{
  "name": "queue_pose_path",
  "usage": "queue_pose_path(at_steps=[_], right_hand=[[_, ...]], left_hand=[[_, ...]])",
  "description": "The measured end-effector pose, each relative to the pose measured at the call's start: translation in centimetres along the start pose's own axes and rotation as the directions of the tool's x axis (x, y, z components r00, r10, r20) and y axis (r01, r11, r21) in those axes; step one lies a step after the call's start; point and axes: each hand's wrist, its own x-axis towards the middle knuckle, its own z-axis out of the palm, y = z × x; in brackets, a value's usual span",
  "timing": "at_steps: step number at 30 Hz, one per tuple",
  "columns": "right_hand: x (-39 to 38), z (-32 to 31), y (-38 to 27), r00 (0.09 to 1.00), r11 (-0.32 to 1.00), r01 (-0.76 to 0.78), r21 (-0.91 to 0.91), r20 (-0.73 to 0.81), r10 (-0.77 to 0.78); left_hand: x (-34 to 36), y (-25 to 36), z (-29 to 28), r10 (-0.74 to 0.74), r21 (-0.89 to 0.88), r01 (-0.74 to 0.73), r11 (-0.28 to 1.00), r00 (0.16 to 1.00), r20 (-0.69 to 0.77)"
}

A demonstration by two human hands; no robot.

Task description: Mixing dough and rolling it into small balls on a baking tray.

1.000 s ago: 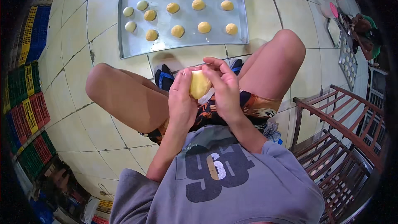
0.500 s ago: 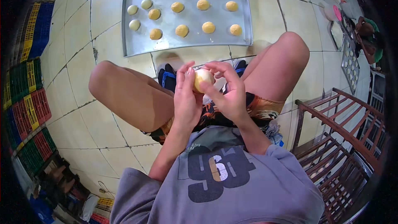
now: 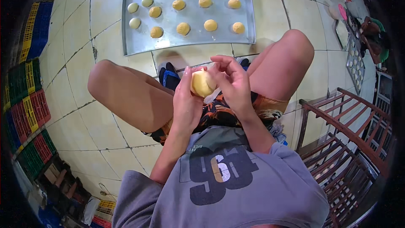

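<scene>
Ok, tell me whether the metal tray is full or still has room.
Still has room: the metal tray holds thirteen dough balls, with bare metal along its near edge.

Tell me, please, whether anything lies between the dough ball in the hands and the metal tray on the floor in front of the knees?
Nothing visible does. The dough ball is held between the left hand and right hand above the lap. Between it and the metal tray there is only a pair of sandals on the tiled floor, low down.

I see a smooth, matt dough ball [image 3: 202, 83] at centre, a dull metal tray [image 3: 139, 38] at top, glossy floor tiles [image 3: 76, 25], and plastic crates [image 3: 25, 97] at left.
</scene>
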Motion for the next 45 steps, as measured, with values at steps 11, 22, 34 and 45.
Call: queue_pose_path(at_steps=[11,22,34,45], right_hand=[[-0.1,0.3,0.7,0.998,0.997,-0.065,0.048,0.002,0.065],[-0.4,0.5,0.5,0.999,0.997,-0.037,0.061,0.007,0.036],[-0.7,0.8,1.2,0.999,0.999,0.04,0.027,-0.026,-0.04],[-1.2,1.7,2.4,0.969,0.966,0.219,-0.136,-0.083,-0.231]], left_hand=[[0.3,-0.1,-1.7,0.021,0.108,-0.027,0.994,0.998,0.056],[0.2,0.0,-1.4,-0.038,-0.034,0.038,0.999,0.999,-0.007],[0.4,-0.1,-2.0,-0.125,-0.224,0.138,0.965,0.99,0.072],[-0.4,-0.7,-0.5,-0.058,-0.367,0.088,0.926,0.994,0.093]])
